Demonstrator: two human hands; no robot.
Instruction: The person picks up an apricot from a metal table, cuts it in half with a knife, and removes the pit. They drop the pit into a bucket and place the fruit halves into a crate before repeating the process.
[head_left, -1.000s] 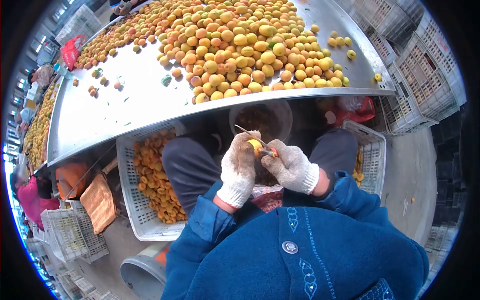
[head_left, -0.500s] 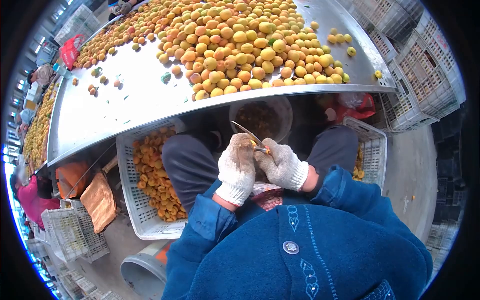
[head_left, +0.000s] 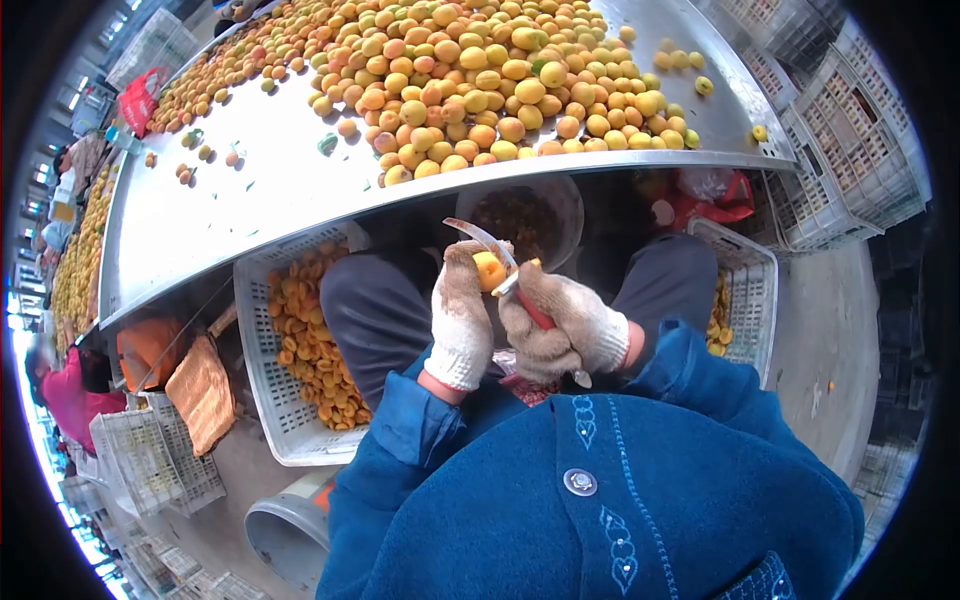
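My left hand (head_left: 463,325), in a stained white knit glove, is closed around an apricot (head_left: 488,271) above my lap. My gloved right hand (head_left: 572,325) grips a knife (head_left: 483,236) with a red handle and a curved blade. The blade lies close against the fruit and points up to the left. A bit of yellow shows by my right fingertips, too small to make out. Beyond my hands stands a white bucket (head_left: 572,205) with dark brownish contents. To the left, a white crate (head_left: 262,400) holds many apricot halves (head_left: 320,375).
A metal table (head_left: 190,240) ahead bears a large heap of apricots (head_left: 470,80). Another crate (head_left: 762,300) with fruit pieces stands by my right knee. Stacked crates (head_left: 850,150) rise at the right. A grey bucket (head_left: 285,530) is at lower left; a person in pink (head_left: 75,400) sits farther left.
My hands have moved slightly apart and the right has turned, so the knife's red handle and the apricot in my left hand now show clearly.
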